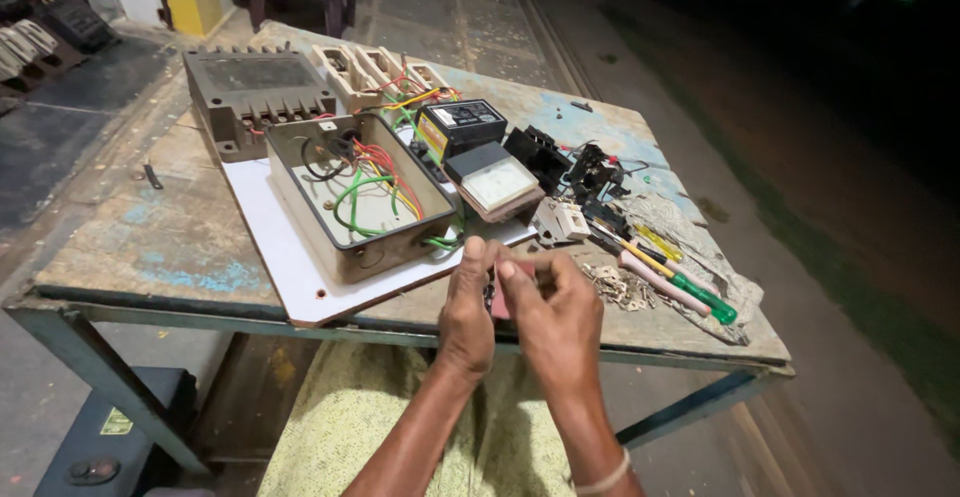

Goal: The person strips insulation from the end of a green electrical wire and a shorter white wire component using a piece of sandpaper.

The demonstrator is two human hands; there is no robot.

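A worn, paint-flecked metal worktop (pixel 170 247) fills the view, seen from above by a person seated at its near edge with a yellow patterned cloth (pixel 350 427) over the lap. Beyond the hands and slightly to their left lies a white board (pixel 285 257) carrying an open beige box (pixel 355 197), turned mouth up so its red, yellow and green wires (pixel 375 182) are exposed. Further back on the left sits a grey ribbed cover (pixel 250 92), apparently lifted off. Directly ahead of the hands are a black meter with a yellow label (pixel 458 125) and a small square gauge (pixel 497 185). To the right of the hands, a rag (pixel 700 257) holds a green-handled screwdriver (pixel 700 295) and a pink-handled one (pixel 655 282), kept within easy reach, beside a little heap of metal bits (pixel 615 287). The left hand (pixel 467 312) and right hand (pixel 555 322) meet at the worktop's near edge, fingertips pinched together around a small reddish part (pixel 502 299), raised close for fine work; its exact shape is hidden by the fingers.
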